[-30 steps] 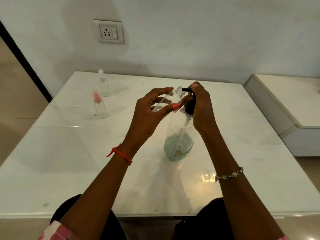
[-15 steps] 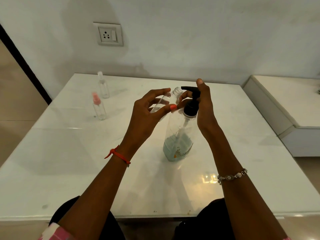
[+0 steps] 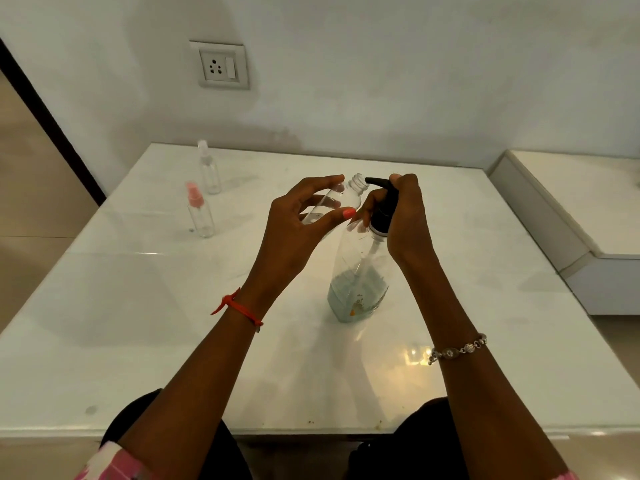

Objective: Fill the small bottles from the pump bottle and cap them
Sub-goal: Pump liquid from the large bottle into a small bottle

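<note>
White glossy table w/ pump bottle, wall socket behind.

No text, brand or number can be read anywhere; only a small orange mark is seen low on the pump bottle, at the middle of the table, too blurred to be made out.

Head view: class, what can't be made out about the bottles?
Head view only:
Small clear uncapped bottle: fill level, hidden behind the left hand.
Black pump head on the large clear pump bottle: top covered by right hand.
Pink-capped small bottle and clear-capped small bottle: contents, too small.
</note>
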